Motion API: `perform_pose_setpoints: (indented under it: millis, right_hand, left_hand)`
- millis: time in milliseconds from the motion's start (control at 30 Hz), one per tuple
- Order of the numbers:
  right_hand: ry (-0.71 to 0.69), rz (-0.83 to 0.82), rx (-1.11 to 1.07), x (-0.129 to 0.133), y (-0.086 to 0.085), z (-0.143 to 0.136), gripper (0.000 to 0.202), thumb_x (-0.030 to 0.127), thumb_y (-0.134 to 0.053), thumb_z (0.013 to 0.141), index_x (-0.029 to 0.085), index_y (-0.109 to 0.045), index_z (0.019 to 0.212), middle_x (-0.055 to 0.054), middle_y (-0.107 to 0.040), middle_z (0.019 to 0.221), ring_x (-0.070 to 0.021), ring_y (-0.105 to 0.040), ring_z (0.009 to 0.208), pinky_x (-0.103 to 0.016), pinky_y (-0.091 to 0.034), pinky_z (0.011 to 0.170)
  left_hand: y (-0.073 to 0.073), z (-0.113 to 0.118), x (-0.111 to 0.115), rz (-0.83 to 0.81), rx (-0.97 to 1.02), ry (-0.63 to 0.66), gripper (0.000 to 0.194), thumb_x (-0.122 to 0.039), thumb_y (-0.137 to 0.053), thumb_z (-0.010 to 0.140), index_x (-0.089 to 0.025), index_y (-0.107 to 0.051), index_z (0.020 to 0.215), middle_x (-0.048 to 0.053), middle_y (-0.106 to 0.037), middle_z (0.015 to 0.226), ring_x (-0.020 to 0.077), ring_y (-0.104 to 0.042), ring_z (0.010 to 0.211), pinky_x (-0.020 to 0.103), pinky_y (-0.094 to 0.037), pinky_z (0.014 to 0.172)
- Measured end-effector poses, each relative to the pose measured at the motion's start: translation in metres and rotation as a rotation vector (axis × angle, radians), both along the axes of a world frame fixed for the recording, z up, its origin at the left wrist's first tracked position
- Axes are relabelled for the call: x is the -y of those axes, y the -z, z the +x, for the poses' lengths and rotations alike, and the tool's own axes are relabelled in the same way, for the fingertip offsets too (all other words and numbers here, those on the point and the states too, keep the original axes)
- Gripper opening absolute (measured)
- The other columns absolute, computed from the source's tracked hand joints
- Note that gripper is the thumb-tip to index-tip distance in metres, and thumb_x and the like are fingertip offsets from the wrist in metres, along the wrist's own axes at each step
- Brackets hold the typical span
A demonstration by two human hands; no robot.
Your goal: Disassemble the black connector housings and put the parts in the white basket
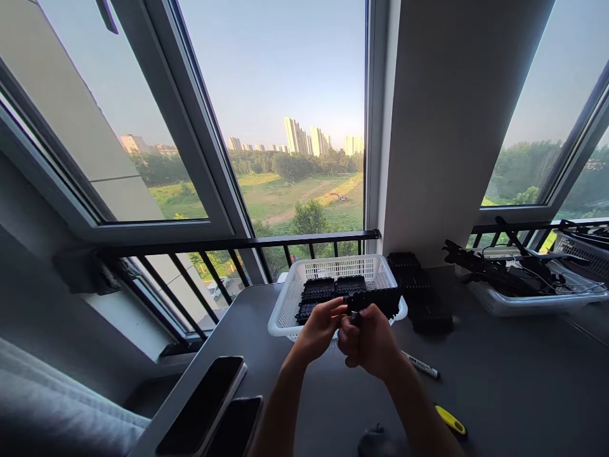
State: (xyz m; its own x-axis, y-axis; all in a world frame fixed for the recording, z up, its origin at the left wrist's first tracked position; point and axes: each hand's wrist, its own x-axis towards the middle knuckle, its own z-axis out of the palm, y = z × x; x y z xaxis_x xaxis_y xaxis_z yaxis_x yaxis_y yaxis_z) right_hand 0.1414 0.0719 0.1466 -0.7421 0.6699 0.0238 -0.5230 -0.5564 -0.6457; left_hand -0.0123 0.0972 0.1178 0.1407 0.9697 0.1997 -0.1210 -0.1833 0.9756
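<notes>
Daylight from the windows [292, 73]; dim, shadowed desk [518, 387].

An indoor workspace, shown by the grey table [514, 381], white baskets [278, 329] and black parts [318, 289] near windows [295, 70].

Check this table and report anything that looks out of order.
The right-hand basket looks untidy: its long black parts lie jumbled and poke past the rim, tangled among pale wires. By contrast, the black pieces in the middle basket sit in rows.
</notes>
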Motion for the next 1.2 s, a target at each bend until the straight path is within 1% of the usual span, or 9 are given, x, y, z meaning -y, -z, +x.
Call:
perform_pose_setpoints:
  millis: [267,367,567,667,733,867,1000,1100,1200]
  right_hand:
    - [0.017,-0.060,-0.006,0.000,0.000,0.004,0.023,0.042,-0.043,0.068,0.020,-0.040,0.060,0.005,-0.028,0.056,-0.0092,-0.020,0.048,-0.021,-0.012,0.040]
    - [0.029,-0.069,-0.013,-0.001,0.001,0.006,0.024,0.042,-0.043,0.069,0.021,-0.039,0.061,0.005,-0.028,0.058,-0.0093,-0.020,0.049,-0.021,-0.014,0.041]
    - [0.049,-0.057,-0.018,-0.004,0.001,0.012,0.025,0.044,-0.045,0.068,0.021,-0.037,0.061,0.005,-0.026,0.057,-0.0096,-0.020,0.050,-0.021,-0.014,0.042]
    - [0.064,-0.065,-0.028,-0.005,0.001,0.016,0.026,0.043,-0.046,0.069,0.021,-0.037,0.061,0.005,-0.024,0.057,-0.0097,-0.019,0.050,-0.021,-0.014,0.042]
    - [0.071,-0.081,-0.035,-0.006,0.002,0.018,0.026,0.044,-0.047,0.068,0.021,-0.037,0.060,0.006,-0.024,0.056,-0.0097,-0.019,0.050,-0.021,-0.013,0.041]
    - [0.093,-0.108,-0.059,-0.009,0.003,0.023,0.027,0.044,-0.048,0.068,0.021,-0.037,0.060,0.006,-0.024,0.056,-0.0097,-0.020,0.051,-0.020,-0.013,0.042]
    - [0.088,-0.120,-0.075,-0.010,0.000,0.031,0.028,0.044,-0.050,0.067,0.021,-0.035,0.059,0.006,-0.025,0.056,-0.0098,-0.019,0.052,-0.020,-0.015,0.043]
    - [0.112,-0.117,-0.091,-0.011,-0.001,0.038,0.029,0.044,-0.051,0.067,0.021,-0.033,0.060,0.006,-0.024,0.057,-0.0098,-0.018,0.052,-0.020,-0.015,0.043]
    - [0.147,-0.112,-0.086,-0.012,-0.002,0.045,0.030,0.044,-0.050,0.067,0.022,-0.031,0.061,0.006,-0.023,0.058,-0.0099,-0.018,0.052,-0.020,-0.016,0.044]
  left_hand:
    - [-0.004,0.001,0.000,0.007,-0.061,0.036,0.040,-0.040,-0.077,0.069,-0.015,-0.067,0.098,0.013,-0.073,0.102,0.0314,-0.063,0.109,0.040,-0.048,0.091]
    - [-0.007,0.002,0.001,0.012,-0.020,0.034,0.041,-0.038,-0.079,0.067,-0.016,-0.067,0.099,0.011,-0.074,0.100,0.0305,-0.065,0.106,0.039,-0.049,0.088]
    - [-0.021,0.004,0.007,-0.002,-0.015,0.112,0.030,-0.035,-0.076,0.072,-0.014,-0.067,0.091,0.012,-0.074,0.095,0.0282,-0.066,0.099,0.037,-0.053,0.081]
    - [-0.025,0.004,0.008,-0.002,-0.027,0.136,0.030,-0.036,-0.074,0.074,-0.013,-0.067,0.092,0.012,-0.073,0.094,0.0269,-0.067,0.095,0.037,-0.053,0.080]
    - [-0.023,0.003,0.007,-0.007,-0.009,0.128,0.034,-0.037,-0.075,0.073,-0.013,-0.067,0.097,0.012,-0.073,0.094,0.0275,-0.067,0.095,0.039,-0.054,0.081]
    - [-0.012,0.000,0.003,-0.032,0.056,0.070,0.045,-0.035,-0.079,0.068,-0.015,-0.067,0.106,0.012,-0.073,0.097,0.0302,-0.067,0.098,0.045,-0.054,0.084]
    - [-0.003,-0.004,0.000,-0.050,0.089,-0.004,0.051,-0.036,-0.081,0.064,-0.014,-0.066,0.108,0.012,-0.072,0.098,0.0312,-0.067,0.098,0.047,-0.055,0.084]
    - [-0.005,-0.006,-0.001,-0.052,0.087,-0.019,0.050,-0.036,-0.082,0.063,-0.015,-0.065,0.106,0.012,-0.072,0.099,0.0299,-0.067,0.097,0.045,-0.056,0.081]
    - [-0.011,-0.006,0.001,-0.034,0.070,0.012,0.049,-0.036,-0.080,0.065,-0.015,-0.065,0.106,0.011,-0.073,0.097,0.0282,-0.069,0.093,0.044,-0.056,0.080]
